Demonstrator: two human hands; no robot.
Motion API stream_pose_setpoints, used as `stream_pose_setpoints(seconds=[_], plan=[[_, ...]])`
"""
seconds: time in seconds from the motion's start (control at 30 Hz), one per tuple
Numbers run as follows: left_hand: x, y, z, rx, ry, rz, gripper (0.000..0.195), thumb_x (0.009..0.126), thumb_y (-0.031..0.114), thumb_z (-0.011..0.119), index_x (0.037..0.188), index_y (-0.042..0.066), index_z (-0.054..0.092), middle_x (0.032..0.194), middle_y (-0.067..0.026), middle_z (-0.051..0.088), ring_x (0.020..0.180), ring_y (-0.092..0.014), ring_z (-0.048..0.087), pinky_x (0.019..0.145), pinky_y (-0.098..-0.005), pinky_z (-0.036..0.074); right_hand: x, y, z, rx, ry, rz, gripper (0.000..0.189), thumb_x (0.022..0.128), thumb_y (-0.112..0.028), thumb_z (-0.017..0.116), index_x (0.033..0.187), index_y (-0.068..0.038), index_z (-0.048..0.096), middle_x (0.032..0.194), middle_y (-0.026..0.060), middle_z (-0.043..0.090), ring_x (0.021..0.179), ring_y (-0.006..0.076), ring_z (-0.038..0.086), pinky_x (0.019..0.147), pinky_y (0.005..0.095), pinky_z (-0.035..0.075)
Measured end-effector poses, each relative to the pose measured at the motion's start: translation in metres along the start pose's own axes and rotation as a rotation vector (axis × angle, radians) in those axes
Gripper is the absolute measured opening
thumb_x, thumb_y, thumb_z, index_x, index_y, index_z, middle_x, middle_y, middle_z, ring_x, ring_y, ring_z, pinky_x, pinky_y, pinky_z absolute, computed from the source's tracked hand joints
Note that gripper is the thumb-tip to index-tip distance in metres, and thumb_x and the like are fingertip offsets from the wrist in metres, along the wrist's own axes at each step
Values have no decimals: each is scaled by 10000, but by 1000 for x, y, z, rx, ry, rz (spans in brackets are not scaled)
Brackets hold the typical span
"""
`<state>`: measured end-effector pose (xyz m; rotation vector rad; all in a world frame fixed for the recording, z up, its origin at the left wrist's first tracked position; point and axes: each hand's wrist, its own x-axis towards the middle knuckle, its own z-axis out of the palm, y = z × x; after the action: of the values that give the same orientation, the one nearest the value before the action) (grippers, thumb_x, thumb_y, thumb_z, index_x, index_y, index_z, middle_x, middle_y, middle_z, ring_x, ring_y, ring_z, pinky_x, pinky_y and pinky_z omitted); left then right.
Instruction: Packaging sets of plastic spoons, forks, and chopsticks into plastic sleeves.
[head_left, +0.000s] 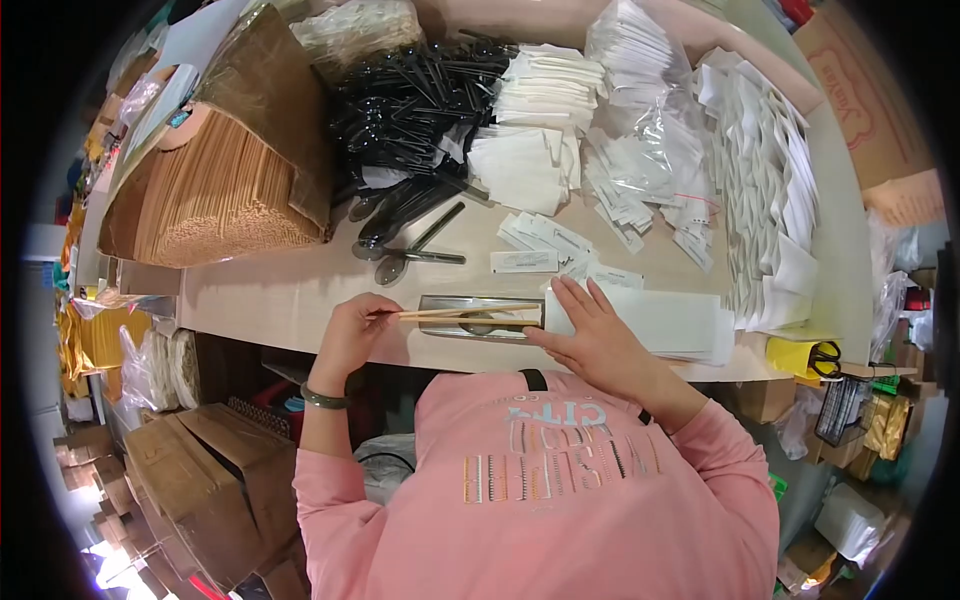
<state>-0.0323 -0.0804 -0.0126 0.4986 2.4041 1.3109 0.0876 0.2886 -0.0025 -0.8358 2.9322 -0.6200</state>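
Observation:
In my left hand (356, 330) is a pair of wooden chopsticks (469, 312), pinched at the left ends between thumb and fingertips. The chopsticks lie lengthwise over a shallow rectangular holder (435, 328) near the table's front edge. Inside it, under the chopsticks, a dark spoon (480, 327) partly shows. My right hand (589, 319) has its fingers spread at the holder's right end, the thumb by the chopstick tips. It rests over the left end of a stack of white paper sleeves (645, 322). Small white printed packets (525, 261) lie just beyond.
A cardboard box of chopsticks (225, 202) stands at left. Behind are piled dark plastic spoons (412, 112), stacked napkins (525, 165), a clear bag of packets (645, 127) and white sleeves (765, 195). Scissors (825, 358) sit in a yellow holder at the right edge.

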Motion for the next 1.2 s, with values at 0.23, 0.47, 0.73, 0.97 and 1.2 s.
stream_pose_setpoints(seconds=[0.23, 0.47, 0.73, 0.97, 1.2], plan=[[17, 43, 85, 40, 79, -20, 283, 836, 119, 822, 1020, -17, 657, 950, -112, 618, 834, -221, 673, 755, -319, 561, 14, -13, 12, 167, 62, 52, 491, 809, -233, 798, 1247, -80, 639, 1477, 330, 435, 1371, 480, 428, 1154, 545, 345], [24, 49, 99, 278, 315, -61, 463, 806, 169, 844, 1148, -14, 592, 994, -137, 625, 858, -233, 631, 768, -352, 526, 14, -15, 1, 42, 124, 81, 425, 724, -199, 845, 1026, 0, 623, 1431, 305, 489, 1302, 451, 496, 1086, 503, 426], [38, 103, 138, -743, -330, -281, 445, 952, 54, 681, 1364, 31, 515, 1145, -73, 647, 1027, -137, 634, 896, -288, 539, 13, -2, 2, 33, 177, -4, 453, 674, -181, 841, 1028, -10, 616, 1331, 255, 566, 1264, 420, 527, 1056, 474, 449], [11, 88, 92, 656, 208, 619, 696, 667, 219, 880, 1282, 80, 586, 986, -111, 630, 868, -283, 658, 814, -357, 531, 10, -9, -11, 59, 159, -79, 501, 689, -200, 830, 1144, -71, 662, 1218, 238, 578, 1134, 394, 574, 984, 524, 455], [28, 72, 82, 482, 186, 460, 416, 612, 237, 849, 918, 87, 611, 740, -97, 550, 697, -330, 586, 615, -439, 455, 6, 34, -70, -159, 337, -37, 99, 782, -152, 763, 809, -84, 695, 927, 151, 626, 919, 343, 613, 784, 442, 499]])
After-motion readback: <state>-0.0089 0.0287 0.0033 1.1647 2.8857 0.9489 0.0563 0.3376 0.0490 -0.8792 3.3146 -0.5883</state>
